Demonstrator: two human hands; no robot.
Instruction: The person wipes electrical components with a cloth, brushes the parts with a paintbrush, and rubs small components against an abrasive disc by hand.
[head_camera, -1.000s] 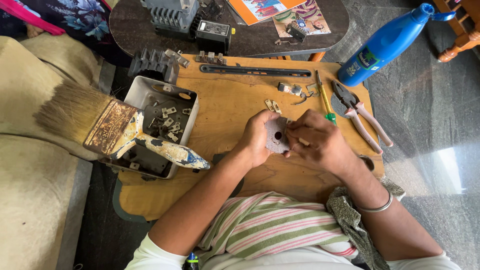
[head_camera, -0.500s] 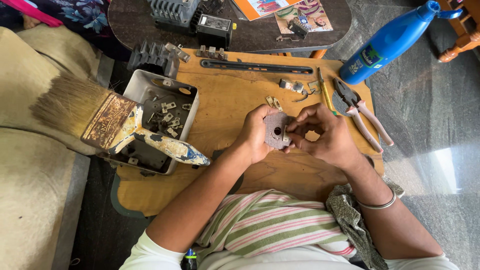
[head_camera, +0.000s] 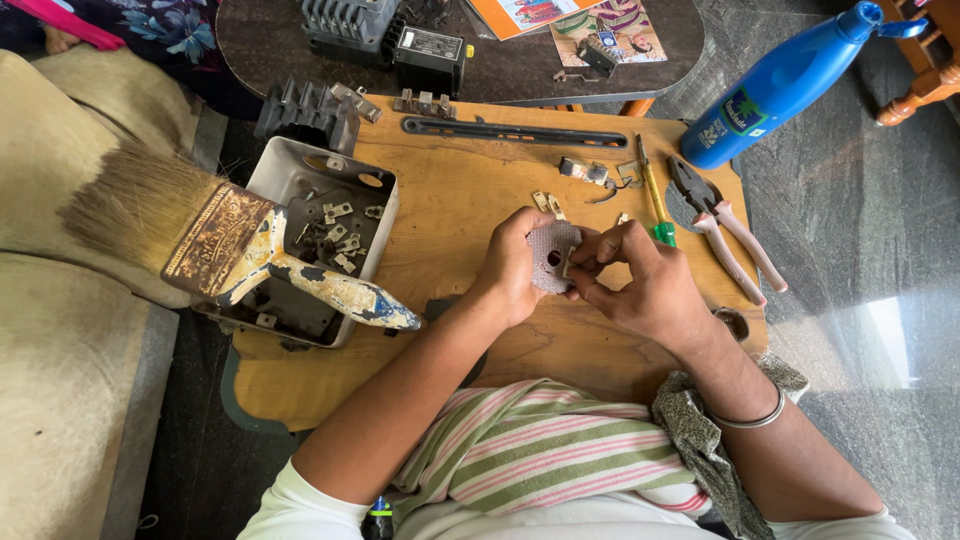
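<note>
Head view, looking down: the left hand (head_camera: 515, 265) cradles a small round perforated disc (head_camera: 552, 257) above the wooden worktop (head_camera: 450, 200), steadying it. The right hand (head_camera: 640, 280) pinches a tiny metal piece against the disc's edge. Pliers (head_camera: 722, 225) and a screwdriver (head_camera: 652, 195) lie within reach; a worn paintbrush (head_camera: 235, 250) rests across a grey parts tray (head_camera: 380, 200).

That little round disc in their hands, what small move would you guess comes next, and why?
Probably pressing the small metal piece down against the round disc. The left hand holds the disc at its edge above the wooden board, and the right hand pinches the piece at the disc's centre hole, so it looks partly placed.
</note>
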